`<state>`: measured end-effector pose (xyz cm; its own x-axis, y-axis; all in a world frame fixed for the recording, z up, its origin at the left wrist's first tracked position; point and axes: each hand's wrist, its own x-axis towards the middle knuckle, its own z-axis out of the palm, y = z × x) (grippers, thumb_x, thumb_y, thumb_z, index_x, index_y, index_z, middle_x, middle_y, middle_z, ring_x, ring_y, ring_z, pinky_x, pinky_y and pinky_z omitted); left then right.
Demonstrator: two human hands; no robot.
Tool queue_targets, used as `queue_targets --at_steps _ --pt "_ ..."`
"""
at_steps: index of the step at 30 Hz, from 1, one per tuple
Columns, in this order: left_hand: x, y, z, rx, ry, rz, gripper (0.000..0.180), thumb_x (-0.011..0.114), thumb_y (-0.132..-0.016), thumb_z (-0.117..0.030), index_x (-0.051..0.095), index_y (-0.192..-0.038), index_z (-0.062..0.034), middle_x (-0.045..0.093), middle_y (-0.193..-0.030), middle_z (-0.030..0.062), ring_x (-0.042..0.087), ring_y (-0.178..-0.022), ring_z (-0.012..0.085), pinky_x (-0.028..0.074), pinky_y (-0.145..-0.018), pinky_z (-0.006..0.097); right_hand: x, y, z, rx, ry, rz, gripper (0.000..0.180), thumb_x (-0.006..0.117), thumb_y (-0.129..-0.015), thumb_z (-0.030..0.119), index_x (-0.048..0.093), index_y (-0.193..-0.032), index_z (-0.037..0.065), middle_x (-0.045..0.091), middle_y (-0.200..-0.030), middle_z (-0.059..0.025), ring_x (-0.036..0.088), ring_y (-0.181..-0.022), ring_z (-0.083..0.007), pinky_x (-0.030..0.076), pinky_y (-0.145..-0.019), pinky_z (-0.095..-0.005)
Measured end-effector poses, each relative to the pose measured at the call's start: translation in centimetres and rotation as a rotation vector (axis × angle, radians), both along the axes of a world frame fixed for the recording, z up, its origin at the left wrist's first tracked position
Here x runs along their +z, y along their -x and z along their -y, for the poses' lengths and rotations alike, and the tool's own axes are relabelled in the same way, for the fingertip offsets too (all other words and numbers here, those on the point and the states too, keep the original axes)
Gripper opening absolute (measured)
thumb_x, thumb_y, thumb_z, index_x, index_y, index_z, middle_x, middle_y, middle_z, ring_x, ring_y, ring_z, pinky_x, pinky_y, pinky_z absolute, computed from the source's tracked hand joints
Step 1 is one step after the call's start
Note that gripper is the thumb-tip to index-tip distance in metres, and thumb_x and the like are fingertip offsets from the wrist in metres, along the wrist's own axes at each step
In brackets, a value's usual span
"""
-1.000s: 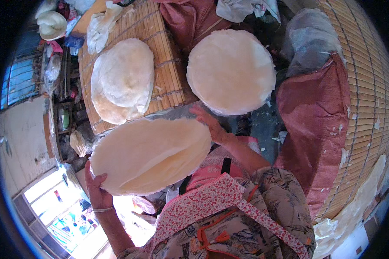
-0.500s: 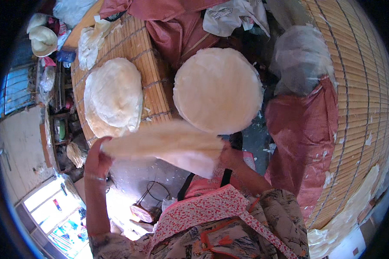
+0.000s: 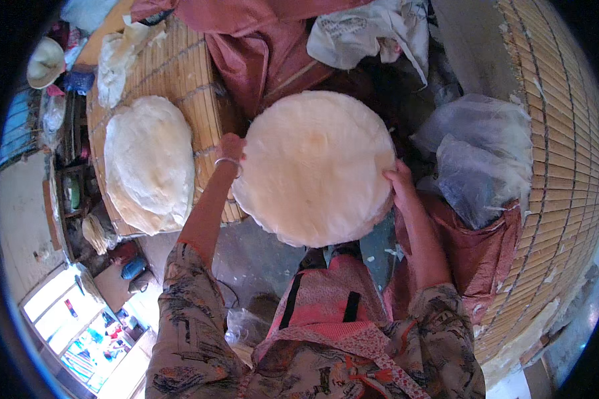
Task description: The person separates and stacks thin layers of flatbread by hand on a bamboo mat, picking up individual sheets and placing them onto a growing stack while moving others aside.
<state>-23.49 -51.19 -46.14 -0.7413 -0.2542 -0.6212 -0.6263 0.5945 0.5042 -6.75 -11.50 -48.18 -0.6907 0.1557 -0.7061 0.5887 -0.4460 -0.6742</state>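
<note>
In front of me a large round cream-coloured sheet [image 3: 316,173] lies flat over the top of a round pile, covering most of what is beneath it. My left hand [image 3: 231,147], a bangle at its wrist, has closed fingers on the sheet's left rim. On the opposite rim my right hand [image 3: 400,181] grips with the thumb on top and the fingers mostly hidden. To the left, a separate heap of whitish round sheets [image 3: 148,166] rests on a bamboo-slat surface [image 3: 173,73], its edges uneven.
A dark red sack [image 3: 476,246] and a clear plastic bag [image 3: 476,159] stand at the right, beside a tall slatted bamboo mat [image 3: 556,166]. Red cloth [image 3: 246,60] and a white bag [image 3: 366,33] lie at the far side. A bright window [image 3: 86,326] is at lower left.
The sheet held tilted in the air near my body has moved forward and now lies flat on the round pile. Both hands moved forward with it, still at its edges.
</note>
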Motion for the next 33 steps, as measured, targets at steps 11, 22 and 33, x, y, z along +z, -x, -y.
queue_targets --at_steps 11,22,33 --pt "-4.4 -13.9 3.2 0.244 -0.489 -0.121 0.055 0.059 -0.074 -0.025 0.034 -0.118 -0.0048 0.049 -0.104 0.015 0.049 -0.095 0.028 0.039 -0.082 0.038 2.3 0.0 2.3 0.064 -0.568 -0.099 0.041 0.056 -0.072 0.008 0.044 -0.111 0.001 0.052 -0.102 -0.0087 0.048 -0.096 -0.0194 0.036 -0.085 -0.0292" --pt "-2.8 -16.7 -1.8 0.559 -0.597 -0.243 0.071 0.06 -0.073 -0.02 0.019 -0.129 -0.0013 0.029 -0.124 0.0184 0.034 -0.112 0.0294 0.029 -0.094 0.038 5.8 2.4 2.7 0.147 -0.832 -0.233 0.034 0.04 -0.079 0.009 0.048 -0.111 0.0 0.049 -0.113 -0.0137 0.044 -0.107 -0.0226 0.032 -0.092 -0.0303" --pt "-5.0 -19.4 -1.4 0.383 -0.26 -0.385 0.069 0.061 -0.073 -0.034 0.029 -0.125 -0.0011 0.042 -0.117 0.0212 0.043 -0.107 0.0317 0.035 -0.089 0.036 3.8 18.6 13.4 0.984 -1.483 -0.569 0.032 0.041 -0.083 0.031 0.049 -0.109 0.013 0.05 -0.112 -0.0105 0.042 -0.109 -0.0289 0.032 -0.082 -0.0504"
